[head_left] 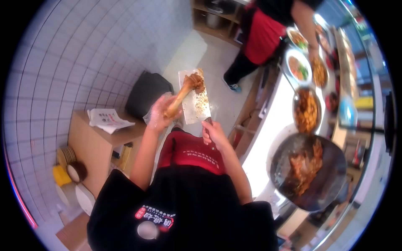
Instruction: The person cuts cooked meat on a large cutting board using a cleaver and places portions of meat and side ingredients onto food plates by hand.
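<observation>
My left hand [159, 113], in what looks like a clear plastic glove, is closed around the lower end of a large meat bone [181, 99]. Browned meat clings to the bone's far end, which lies over the blade of a cleaver [190, 109]. Bits of meat and sauce are smeared along that broad blade. The cleaver's dark handle is gripped by my right hand [215, 134], the blade pointing away from me. Both hands are in front of my red apron [190, 152], above the floor.
On the right, a white counter [268, 140] bears a dark round pan [280, 171] with cooked meat, a bowl of diced food [306, 111] and several dishes. A co-worker in a red apron [264, 37] reaches over it. A wooden cabinet [92, 138] and dark bin [146, 94] stand left.
</observation>
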Demonstrator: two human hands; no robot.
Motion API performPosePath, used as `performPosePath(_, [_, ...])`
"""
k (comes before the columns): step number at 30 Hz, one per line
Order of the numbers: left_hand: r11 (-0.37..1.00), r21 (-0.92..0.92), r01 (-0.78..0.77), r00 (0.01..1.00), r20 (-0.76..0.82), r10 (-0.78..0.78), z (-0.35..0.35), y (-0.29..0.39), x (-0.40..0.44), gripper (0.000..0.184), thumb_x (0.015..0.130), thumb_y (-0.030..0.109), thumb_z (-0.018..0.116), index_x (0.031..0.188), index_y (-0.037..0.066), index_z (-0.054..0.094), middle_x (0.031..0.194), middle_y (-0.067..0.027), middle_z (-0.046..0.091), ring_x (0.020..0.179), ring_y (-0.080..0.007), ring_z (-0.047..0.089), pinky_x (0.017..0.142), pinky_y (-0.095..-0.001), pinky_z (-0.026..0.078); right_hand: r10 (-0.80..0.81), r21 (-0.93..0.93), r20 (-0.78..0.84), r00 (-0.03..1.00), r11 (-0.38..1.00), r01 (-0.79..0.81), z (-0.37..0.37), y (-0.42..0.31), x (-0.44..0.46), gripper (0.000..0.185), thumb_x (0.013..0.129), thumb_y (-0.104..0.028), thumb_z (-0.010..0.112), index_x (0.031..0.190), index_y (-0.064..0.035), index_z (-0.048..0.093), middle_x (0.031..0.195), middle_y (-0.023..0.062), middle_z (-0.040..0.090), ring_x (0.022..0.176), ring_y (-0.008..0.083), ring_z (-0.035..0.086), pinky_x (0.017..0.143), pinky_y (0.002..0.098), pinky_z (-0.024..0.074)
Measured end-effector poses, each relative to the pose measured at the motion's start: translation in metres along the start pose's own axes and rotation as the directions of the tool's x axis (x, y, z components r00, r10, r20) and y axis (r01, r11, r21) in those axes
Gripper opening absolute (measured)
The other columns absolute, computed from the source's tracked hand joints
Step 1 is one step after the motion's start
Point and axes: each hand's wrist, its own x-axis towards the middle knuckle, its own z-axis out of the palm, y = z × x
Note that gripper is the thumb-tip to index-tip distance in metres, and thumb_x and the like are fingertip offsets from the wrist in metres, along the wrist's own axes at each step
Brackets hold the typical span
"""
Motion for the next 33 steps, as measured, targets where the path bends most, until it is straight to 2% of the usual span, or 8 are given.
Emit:
performPosePath(17, [0.872,-0.48,-0.097,0.939,-0.336,-0.08,-0.195,0.067,0.083,0.039,0.095,0.036,0.054,0.124,0.01,0.056,0.126,-0.0122,0.057,0.11,-0.0313,0.057,0.092,-0.0489,0.051,0.32,-0.284,-0.069,0.945,0.902,-0.326,0.121,-0.018,0.201,0.031,0.098,-0.027,0.057,0.076,-0.0075,0.045,0.055,0.0019,0.043,0.039,0.0126,0.041,0.04,0.0294,0.0405])
performPosePath(20, [0.903,0.291,-0.316,0.796,-0.437,0.419,-0.243,0.061,0.104,0.036,0.092,0.027,0.062,0.122,0.009,0.06,0.12,-0.0125,0.062,0.106,-0.0282,0.061,0.09,-0.0441,0.052,0.402,-0.375,-0.114,0.908,0.829,-0.415,0.143,-0.015,0.245,0.03,0.096,-0.025,0.058,0.075,-0.0058,0.047,0.056,0.0037,0.046,0.04,0.0145,0.044,0.039,0.0314,0.0413])
performPosePath(22, [0.606,0.786,0.12,0.702,-0.499,0.508,-0.204,0.1,0.09,0.037,0.088,0.021,0.068,0.121,0.006,0.061,0.115,-0.0123,0.066,0.105,-0.0273,0.065,0.09,-0.0416,0.052,0.365,-0.601,-0.168,0.916,0.698,-0.388,0.156,-0.013,0.273,0.03,0.095,-0.023,0.058,0.075,-0.0031,0.049,0.057,0.0053,0.048,0.042,0.0161,0.046,0.039,0.0335,0.0421])
performPosePath(23, [0.266,0.829,0.492,0.648,-0.553,0.523,-0.183,0.119,0.083,0.037,0.086,0.018,0.07,0.119,0.004,0.062,0.111,-0.0118,0.069,0.105,-0.0269,0.066,0.09,-0.0409,0.052,0.369,-0.602,-0.174,0.913,0.694,-0.395,0.158,-0.007,0.284,0.03,0.095,-0.023,0.058,0.075,-0.0031,0.049,0.057,0.0053,0.048,0.042,0.0161,0.046,0.039,0.0335,0.0421])
performPosePath(25, [0.385,0.83,0.404,0.621,-0.558,0.55,-0.248,0.095,0.119,0.031,0.089,0.02,0.064,0.115,0.003,0.064,0.109,-0.0129,0.07,0.108,-0.0295,0.064,0.091,-0.0416,0.052,0.314,-0.634,-0.193,0.929,0.683,-0.363,0.159,0.002,0.3,0.037,0.091,-0.024,0.059,0.064,0.0013,0.055,0.053,0.0114,0.053,0.04,0.0224,0.052,0.038,0.0371,0.0434])
performPosePath(26, [-0.035,0.874,0.484,0.746,-0.392,0.538,-0.281,0.091,0.137,0.028,0.092,0.02,0.057,0.114,0.006,0.066,0.104,-0.0121,0.071,0.108,-0.0274,0.064,0.09,-0.0365,0.051,0.311,-0.635,-0.198,0.929,0.682,-0.364,0.161,-0.002,0.302,0.037,0.091,-0.024,0.059,0.064,0.0013,0.055,0.053,0.0114,0.053,0.04,0.0224,0.052,0.038,0.0371,0.0434])
performPosePath(30, [-0.768,0.581,0.269,0.963,-0.158,0.217,-0.243,0.13,0.124,0.031,0.095,0.023,0.048,0.111,0.004,0.067,0.105,-0.0181,0.069,0.104,-0.0296,0.064,0.093,-0.0372,0.05,0.386,-0.539,-0.183,0.904,0.729,-0.421,0.151,-0.004,0.294,0.029,0.096,-0.024,0.058,0.083,0.0025,0.054,0.059,0.0096,0.05,0.044,0.0188,0.05,0.038,0.0348,0.0424])
performPosePath(33, [-0.249,0.902,0.354,0.866,-0.215,0.452,-0.277,0.113,0.134,0.031,0.098,0.02,0.042,0.116,0.007,0.063,0.121,-0.008,0.065,0.115,-0.0296,0.059,0.102,-0.0391,0.043,0.417,-0.593,-0.227,0.88,0.657,-0.465,0.146,-0.041,0.259,0.04,0.098,-0.034,0.053,0.09,0.0043,0.06,0.058,0.0139,0.057,0.044,0.0224,0.055,0.039,0.0386,0.0432])
